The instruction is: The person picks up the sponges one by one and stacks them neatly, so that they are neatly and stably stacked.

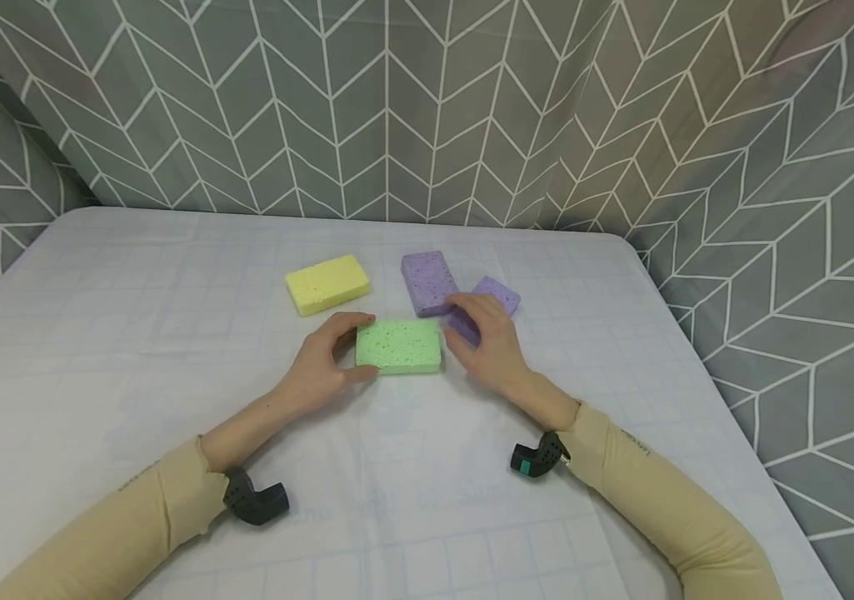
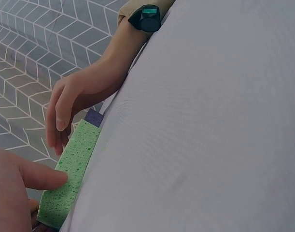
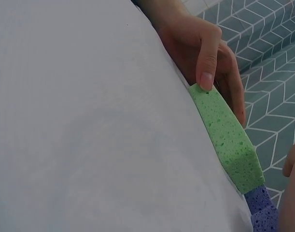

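Note:
A green sponge (image 1: 398, 346) lies on the white-covered table. My left hand (image 1: 325, 358) holds its left end, thumb on the near edge and fingers at the far edge. In the left wrist view the thumb presses the green sponge's (image 2: 75, 159) side. My right hand (image 1: 490, 342) is just right of the green sponge, thumb and fingers apart, over a purple sponge (image 1: 501, 292) that it partly covers. Its fingertips are close to another purple sponge (image 1: 427, 279); contact cannot be made out. A yellow sponge (image 1: 327, 285) lies behind my left hand.
The white cloth (image 1: 134, 350) covers the table, whose far edge meets a grey curtain (image 1: 412, 108) with white chevron lines. More curtain (image 1: 839, 275) hangs along the right side. Black wrist cameras (image 1: 256, 500) sit at both sleeve cuffs.

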The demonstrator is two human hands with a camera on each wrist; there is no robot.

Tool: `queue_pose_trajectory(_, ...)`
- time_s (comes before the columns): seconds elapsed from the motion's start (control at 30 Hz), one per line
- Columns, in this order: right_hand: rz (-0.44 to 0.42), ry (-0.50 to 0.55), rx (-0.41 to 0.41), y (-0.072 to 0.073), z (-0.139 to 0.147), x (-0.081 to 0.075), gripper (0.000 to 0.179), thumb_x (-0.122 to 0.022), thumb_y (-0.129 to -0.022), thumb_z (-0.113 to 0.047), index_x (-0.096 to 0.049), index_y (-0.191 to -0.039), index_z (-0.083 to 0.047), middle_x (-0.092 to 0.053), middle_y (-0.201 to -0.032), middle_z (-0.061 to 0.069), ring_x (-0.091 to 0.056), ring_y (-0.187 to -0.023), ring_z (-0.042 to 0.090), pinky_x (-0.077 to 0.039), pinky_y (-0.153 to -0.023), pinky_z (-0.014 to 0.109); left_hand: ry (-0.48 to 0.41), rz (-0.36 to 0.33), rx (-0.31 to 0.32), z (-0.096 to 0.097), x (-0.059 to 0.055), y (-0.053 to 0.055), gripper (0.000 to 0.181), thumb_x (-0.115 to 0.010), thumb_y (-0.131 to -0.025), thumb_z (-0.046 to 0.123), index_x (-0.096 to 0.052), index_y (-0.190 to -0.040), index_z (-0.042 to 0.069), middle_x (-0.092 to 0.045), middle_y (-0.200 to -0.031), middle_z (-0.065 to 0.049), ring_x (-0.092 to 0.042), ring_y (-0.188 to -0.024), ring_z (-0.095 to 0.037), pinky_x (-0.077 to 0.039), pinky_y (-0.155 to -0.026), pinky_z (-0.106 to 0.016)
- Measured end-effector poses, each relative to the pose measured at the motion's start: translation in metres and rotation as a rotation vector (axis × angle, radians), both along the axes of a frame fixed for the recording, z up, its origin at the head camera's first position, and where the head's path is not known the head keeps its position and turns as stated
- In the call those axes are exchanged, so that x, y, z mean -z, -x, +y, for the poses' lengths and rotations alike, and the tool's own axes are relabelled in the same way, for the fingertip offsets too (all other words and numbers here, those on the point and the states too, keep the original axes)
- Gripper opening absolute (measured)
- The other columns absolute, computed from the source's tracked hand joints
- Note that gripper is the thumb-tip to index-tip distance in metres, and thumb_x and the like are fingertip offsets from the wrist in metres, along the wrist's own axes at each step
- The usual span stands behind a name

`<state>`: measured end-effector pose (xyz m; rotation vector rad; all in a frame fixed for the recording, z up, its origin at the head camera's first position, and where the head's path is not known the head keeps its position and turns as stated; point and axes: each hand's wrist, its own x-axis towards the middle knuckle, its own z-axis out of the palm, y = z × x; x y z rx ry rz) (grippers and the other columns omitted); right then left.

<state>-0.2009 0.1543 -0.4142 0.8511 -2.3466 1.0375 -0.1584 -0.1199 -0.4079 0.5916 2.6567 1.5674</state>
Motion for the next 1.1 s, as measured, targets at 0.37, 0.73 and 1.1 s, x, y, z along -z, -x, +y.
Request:
queue_pose_trajectory(0.37, 0.022, 0.035, 0.001, 0.015, 0.014, -0.002, 0.042, -0.066, -0.086, -0.020, -0.065, -0.122, 0.002, -0.068, -0.122, 0.016, -0.058, -0.117, 0.034, -0.042, -0.109, 0.049, 0.005, 0.009, -0.001, 0.000, 0.000, 0.000, 0.068, -0.078, -0.079, 0.003, -0.050, -0.141, 0.001, -0.052, -0.142, -0.016, -0.046, -0.138, -0.035, -0.038, -0.120, -0.045)
queue_pose_trajectory(0.73, 0.022, 0.029, -0.009, 0.025, 0.025, 0.000, 0.044, -0.064, -0.084, -0.019, -0.065, -0.123, 0.001, -0.067, -0.123, 0.016, -0.056, -0.117, 0.034, -0.042, -0.108, 0.049, 0.007, 0.003, -0.003, 0.000, 0.000, 0.000, 0.068, -0.078, -0.079, 0.003, -0.050, -0.141, 0.001, -0.051, -0.143, -0.016, -0.045, -0.139, -0.034, -0.037, -0.120, -0.045)
queue_pose_trajectory(1.1, 0.031, 0.022, -0.021, 0.035, 0.037, 0.000, 0.044, -0.062, -0.085, -0.018, -0.064, -0.124, 0.001, -0.066, -0.123, 0.017, -0.056, -0.116, 0.034, -0.045, -0.101, 0.049, 0.002, -0.005, -0.008, 0.000, -0.001, 0.000, 0.068, -0.078, -0.079, 0.003, -0.049, -0.141, 0.001, -0.051, -0.143, -0.016, -0.045, -0.139, -0.035, -0.037, -0.120, -0.045)
